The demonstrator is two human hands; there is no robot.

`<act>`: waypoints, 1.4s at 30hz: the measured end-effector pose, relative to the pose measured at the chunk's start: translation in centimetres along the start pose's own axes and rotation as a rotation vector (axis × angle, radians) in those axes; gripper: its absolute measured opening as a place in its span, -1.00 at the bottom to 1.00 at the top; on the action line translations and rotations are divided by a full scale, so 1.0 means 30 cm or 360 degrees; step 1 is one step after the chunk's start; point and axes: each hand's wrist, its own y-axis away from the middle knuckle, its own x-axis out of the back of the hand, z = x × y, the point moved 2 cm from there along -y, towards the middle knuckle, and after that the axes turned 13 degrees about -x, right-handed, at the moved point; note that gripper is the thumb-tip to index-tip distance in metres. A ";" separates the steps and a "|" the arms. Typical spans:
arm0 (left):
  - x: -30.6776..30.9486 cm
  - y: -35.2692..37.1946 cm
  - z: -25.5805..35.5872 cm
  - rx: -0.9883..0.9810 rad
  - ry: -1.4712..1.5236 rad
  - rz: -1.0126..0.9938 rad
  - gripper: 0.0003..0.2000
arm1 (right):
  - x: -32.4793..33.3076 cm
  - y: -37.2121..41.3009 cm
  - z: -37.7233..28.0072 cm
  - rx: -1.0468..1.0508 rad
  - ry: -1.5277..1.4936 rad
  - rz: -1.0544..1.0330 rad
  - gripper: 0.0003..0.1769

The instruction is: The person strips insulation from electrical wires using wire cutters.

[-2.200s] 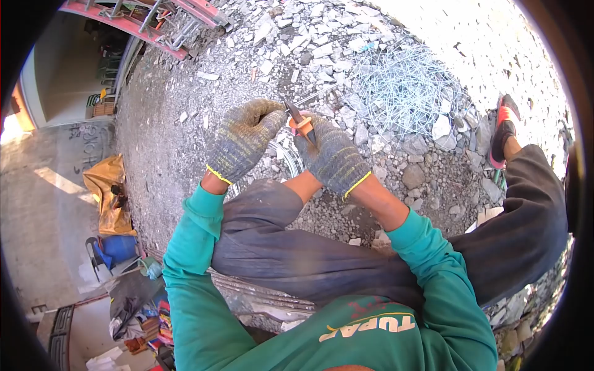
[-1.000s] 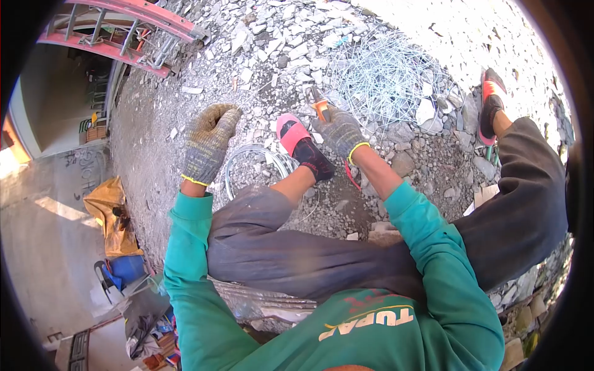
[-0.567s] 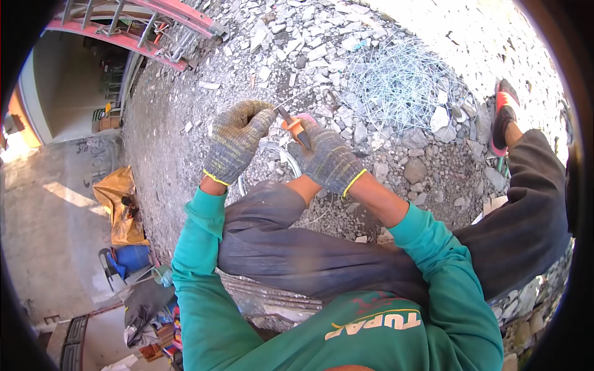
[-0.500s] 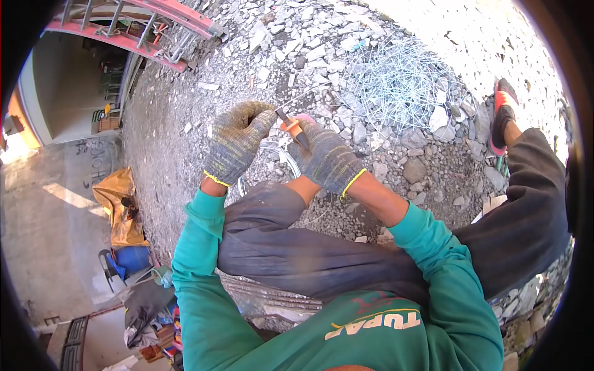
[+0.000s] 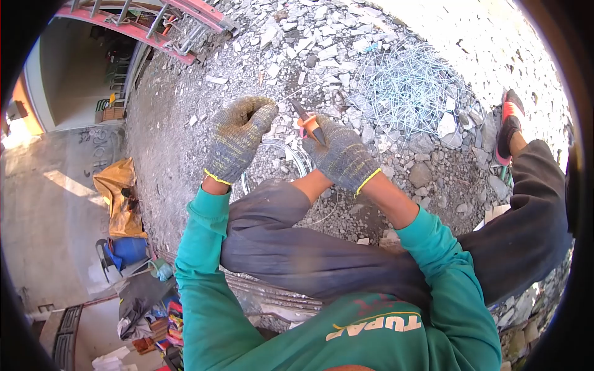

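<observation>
Both hands wear grey knitted work gloves with yellow cuffs. My right hand (image 5: 343, 151) is wrapped round pliers (image 5: 307, 123) with orange and black handles, their dark jaws pointing up and left. My left hand (image 5: 240, 137) is closed, thumb against fingers, and a thin wire (image 5: 296, 92) runs from its fingertips up to the right. The plier jaws are a little apart from my left hand, just below the wire. A coil of pale wire (image 5: 288, 148) lies on the gravel between my wrists, partly hidden by my leg and right hand.
A tangled heap of short wire pieces (image 5: 408, 89) lies on broken stones at the upper right. A red ladder (image 5: 139, 31) is at the upper left. An orange-brown tarp (image 5: 114, 198) and a blue container (image 5: 130, 250) are at the left. My shoe (image 5: 510, 127) is at the right.
My right hand and the pliers have moved right and slightly down, away from my left hand. The view has shifted a little.
</observation>
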 end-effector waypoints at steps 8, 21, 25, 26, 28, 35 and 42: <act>-0.015 0.007 -0.019 -0.0179 -0.0084 -0.0097 -0.75 | -0.031 0.038 -0.039 -0.0012 -0.0061 0.0005 -0.51; 0.052 0.009 -0.029 -0.0052 0.0097 0.0001 -0.77 | 0.048 0.017 -0.038 -0.0623 -0.1461 -0.0735 -0.56; 0.086 -0.003 -0.118 0.0034 0.0406 -0.0042 -0.77 | 0.169 0.022 -0.105 -0.0511 -0.2683 -0.1113 -0.60; 0.085 -0.005 -0.136 0.0039 0.0405 -0.0028 -0.77 | 0.173 0.019 -0.100 -0.0517 -0.2678 -0.1128 -0.60; 0.051 -0.012 -0.133 0.0037 0.0430 -0.0145 -0.76 | 0.202 0.012 -0.106 -0.0111 -0.3464 -0.1798 -0.52; 0.061 -0.025 -0.108 0.0242 0.0003 -0.0001 -0.73 | 0.223 -0.044 -0.022 -0.0728 -0.2428 -0.1022 -0.67; 0.037 -0.044 -0.150 0.0062 -0.0113 -0.0043 -0.74 | -0.010 -0.041 0.118 -0.0139 0.0164 0.0086 -0.54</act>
